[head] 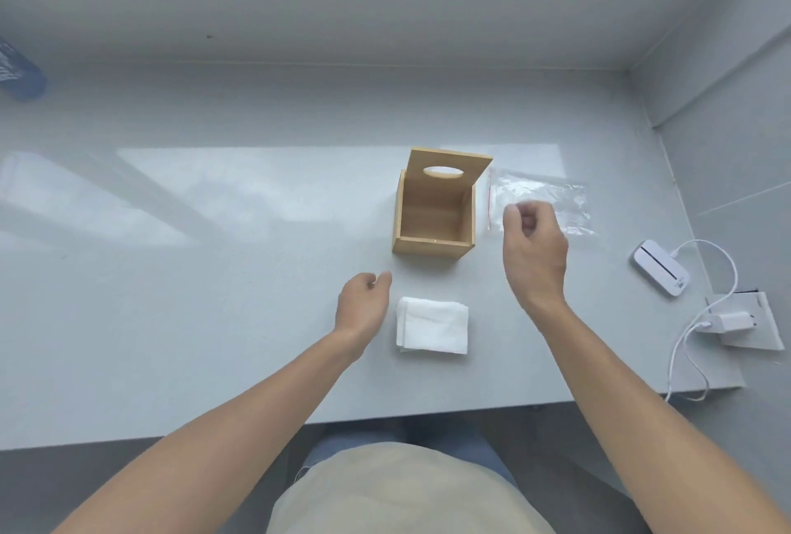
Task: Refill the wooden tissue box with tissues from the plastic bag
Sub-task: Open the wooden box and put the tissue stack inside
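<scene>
Above the right half of the table, the right hand hangs with its fingers curled loosely inward, gripping nothing that I can see; it sits in front of the near edge of the plastic bag, which lies flat and looks empty just to the right of the wooden tissue box. The left hand hovers lower, fingers half-closed and also holding nothing, just left of the stack of tissues that rests on the table in front of the box. The box stands open, its lid with the oval slot tilted up at the back, and its inside looks bare — so the tissues are out of the bag but not yet in the box.

The risks, as I judge them: the stack is soft and loosely folded, so a one-sided pinch could let the layers fan out or slide apart, and it looks about as wide as the box's mouth, so pushing it in askew may crumple it against the walls. The raised lid could also drop shut if a wrist knocks it.

Whether the right fingertips touch the bag cannot be told, since the hand covers that part. The bag's far outline fades into glare — its red seal strip is the clearest cue.
</scene>
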